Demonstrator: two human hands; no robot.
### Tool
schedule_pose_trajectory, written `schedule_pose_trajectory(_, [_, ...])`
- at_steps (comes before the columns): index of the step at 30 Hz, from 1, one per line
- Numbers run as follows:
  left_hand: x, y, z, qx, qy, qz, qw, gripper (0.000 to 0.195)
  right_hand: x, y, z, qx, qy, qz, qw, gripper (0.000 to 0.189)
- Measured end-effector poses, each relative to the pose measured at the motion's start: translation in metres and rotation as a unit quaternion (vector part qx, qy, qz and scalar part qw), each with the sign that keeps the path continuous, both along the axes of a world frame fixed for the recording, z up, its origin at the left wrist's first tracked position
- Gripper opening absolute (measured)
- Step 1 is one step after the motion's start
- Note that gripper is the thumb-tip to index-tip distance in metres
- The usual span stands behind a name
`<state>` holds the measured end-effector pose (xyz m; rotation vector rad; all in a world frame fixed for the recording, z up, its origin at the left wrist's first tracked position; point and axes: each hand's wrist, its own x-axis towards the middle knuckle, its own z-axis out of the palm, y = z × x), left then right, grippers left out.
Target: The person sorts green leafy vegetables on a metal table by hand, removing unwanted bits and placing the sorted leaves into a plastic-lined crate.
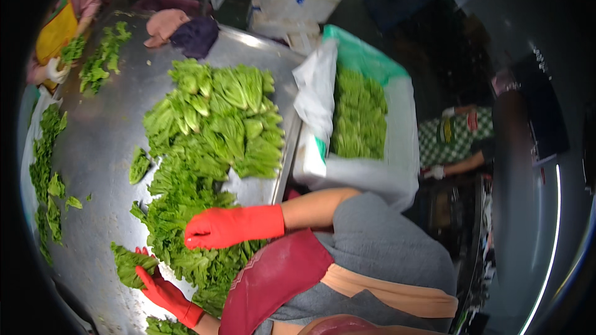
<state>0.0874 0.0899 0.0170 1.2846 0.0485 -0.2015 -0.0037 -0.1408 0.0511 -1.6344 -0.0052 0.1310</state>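
Observation:
My left hand (163,287), in a red rubber glove, grips a leafy green lettuce (132,267) over the metal table. Its thumb lies along the near side of the leaves, and fingertips show behind them. My right hand (214,230), gloved the same way, is curled into a fist above a pile of loose lettuce (186,190). A tiny pale spot shows at that fist, but whether it encloses anything is hidden. Beyond the pile, trimmed lettuce heads (223,111) lie stacked, several with their pale stem ends showing.
Beside the raised edge of the metal table (107,149) stands a plastic-lined box (400,135) holding packed lettuce (358,111). White foam boxes (293,0) are stacked behind. Across the table, a person's gloved hand (57,70) holds leaves. Another person in a checked apron (458,137) stands at right.

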Motion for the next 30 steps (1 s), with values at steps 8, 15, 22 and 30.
schedule_pose_trajectory(8, [0.023, 0.093, -0.009, 0.465, -0.025, 0.104, 0.879, 0.040, -0.037, -0.035, 0.015, 0.135, 0.150, 0.005, 0.979, 0.028])
schedule_pose_trajectory(15, [0.034, 0.082, -0.036, 0.596, -0.129, 0.072, 0.789, 0.035, -0.288, -0.117, 0.009, 0.217, 0.513, -0.205, 0.805, 0.042])
schedule_pose_trajectory(22, [0.038, 0.051, -0.036, 0.632, -0.178, -0.039, 0.753, 0.035, -0.649, 0.031, -0.111, -0.388, 0.771, -0.073, 0.500, 0.038])
schedule_pose_trajectory(30, [0.038, 0.071, -0.026, 0.656, -0.112, -0.096, 0.741, 0.035, -0.738, 0.045, -0.125, -0.163, 0.929, -0.029, 0.331, 0.064])
